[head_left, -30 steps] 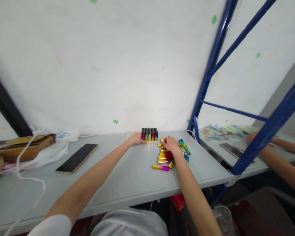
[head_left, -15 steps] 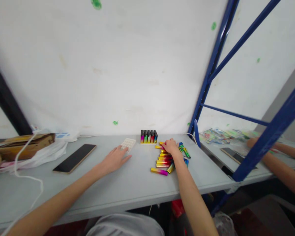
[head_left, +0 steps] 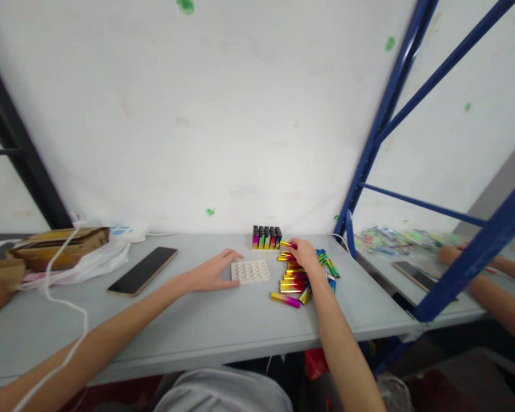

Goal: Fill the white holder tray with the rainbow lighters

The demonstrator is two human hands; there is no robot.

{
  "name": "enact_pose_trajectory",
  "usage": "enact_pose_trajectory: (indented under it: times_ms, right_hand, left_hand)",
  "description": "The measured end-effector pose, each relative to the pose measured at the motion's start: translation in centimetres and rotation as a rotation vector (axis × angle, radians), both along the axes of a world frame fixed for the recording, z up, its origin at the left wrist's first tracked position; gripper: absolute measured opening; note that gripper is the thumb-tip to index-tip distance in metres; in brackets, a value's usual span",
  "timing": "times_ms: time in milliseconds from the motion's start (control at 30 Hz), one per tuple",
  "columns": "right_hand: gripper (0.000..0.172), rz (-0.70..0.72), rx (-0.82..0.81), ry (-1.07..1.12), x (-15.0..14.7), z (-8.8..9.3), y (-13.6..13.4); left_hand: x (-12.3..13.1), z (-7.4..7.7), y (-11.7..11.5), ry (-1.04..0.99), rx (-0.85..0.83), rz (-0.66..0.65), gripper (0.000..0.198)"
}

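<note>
Grey table [head_left: 197, 320], left hand [head_left: 210, 273] on tray [head_left: 251, 271], lighters [head_left: 294, 278]

tray [head_left: 250, 271] between phone [head_left: 142, 270] and loose lighters [head_left: 298, 276]

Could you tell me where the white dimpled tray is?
Head view: the white tray lies centrally on the table, left hand at its left edge, loose lighters to its right.

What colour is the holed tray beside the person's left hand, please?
The tray is white, dotted with rows of round holes; the head view shows it plainly.
</note>
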State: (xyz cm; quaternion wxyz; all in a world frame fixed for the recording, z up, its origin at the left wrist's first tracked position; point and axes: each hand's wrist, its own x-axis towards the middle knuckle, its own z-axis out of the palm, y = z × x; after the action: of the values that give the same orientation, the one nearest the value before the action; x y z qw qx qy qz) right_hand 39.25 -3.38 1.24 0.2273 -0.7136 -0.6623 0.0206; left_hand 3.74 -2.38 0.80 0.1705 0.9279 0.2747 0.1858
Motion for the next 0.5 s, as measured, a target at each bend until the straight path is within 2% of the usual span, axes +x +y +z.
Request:
enact_pose_trajectory:
  times_ms: [67, 167, 267, 367, 500]
  right_hand:
    - [0.025, 0.089, 0.088, 0.098, 0.0, 0.2, 0.0]
    - [0.029, 0.262, 0.227, 0.305, -0.5, 0.3, 0.1]
    - [0.036, 0.352, 0.338, 0.528, -1.8, 0.3, 0.5]
    - [0.050, 0.385, 0.314, 0.714, -3.3, 0.1, 0.8]
    - [0.060, 0.426, 0.233, 0.869, -5.4, -0.2, 0.7]
  left_hand:
    - [-0.1, -0.7, 0.8, -0.014, -0.018, 0.034, 0.068]
    - [-0.4, -2.0, 1.3, -0.059, -0.019, 0.065, 0.061]
    - [-0.5, -2.7, 1.5, -0.097, -0.022, 0.080, 0.059]
    - [-0.4, -3.0, 1.6, -0.112, -0.046, 0.089, 0.062]
    - [-0.5, -3.5, 1.8, -0.144, -0.042, 0.156, 0.075]
